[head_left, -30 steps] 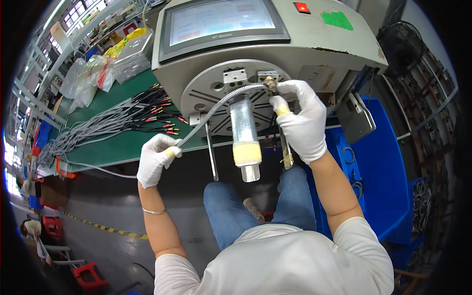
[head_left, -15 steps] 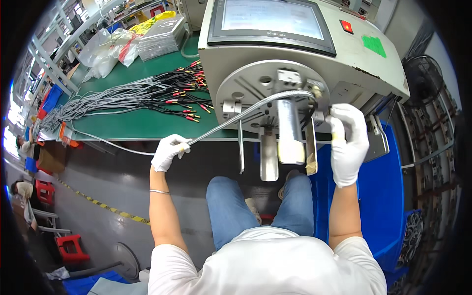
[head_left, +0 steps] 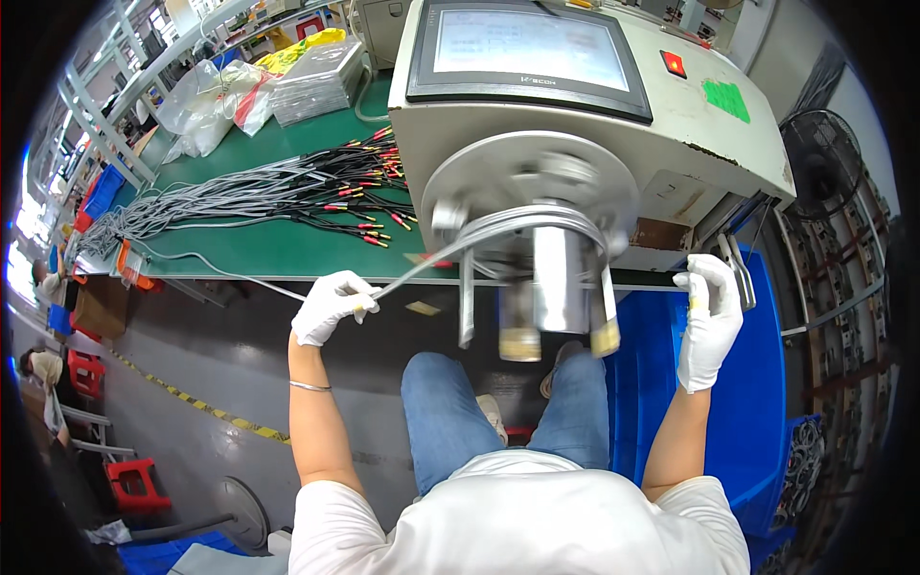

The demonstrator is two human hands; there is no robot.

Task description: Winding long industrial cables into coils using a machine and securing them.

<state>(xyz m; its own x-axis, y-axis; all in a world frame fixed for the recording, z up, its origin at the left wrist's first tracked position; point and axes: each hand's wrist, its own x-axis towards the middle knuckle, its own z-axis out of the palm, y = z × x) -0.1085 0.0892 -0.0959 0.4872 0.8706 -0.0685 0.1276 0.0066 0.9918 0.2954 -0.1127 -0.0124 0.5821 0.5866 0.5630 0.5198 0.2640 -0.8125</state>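
- Grey cable [head_left: 422, 271] is running from the gloved left hand [head_left: 329, 307] up to the round metal winding disc [head_left: 533, 196] on the front of the beige machine [head_left: 585, 115], where it is looping around the posts [head_left: 549, 278] that are sticking out of the disc.
- The disc and its posts are looking blurred, so the exact lie of the loops on them cannot be told.
- The left hand, in a white glove, is closing its fingers around the cable, pinching it just off the front edge of the green bench [head_left: 278, 244], with the cable passing through the grip and trailing off to the left.
- The right hand [head_left: 711, 321], also in a white glove, is resting against a small metal lever [head_left: 736, 273] at the machine's lower right corner; its fingers are lying fairly straight and partly open, and whether they are truly gripping the lever cannot be told.
- The cable is hanging in the air between the left hand and the disc, stretched fairly straight.
- A bundle of grey wires with red and black ends [head_left: 287, 192] is lying on the green bench, left of the machine.
- A blue bin [head_left: 757, 422] is sitting below the right hand, beside the person's knee.
- A touch screen [head_left: 527, 48] is facing up on top of the machine.
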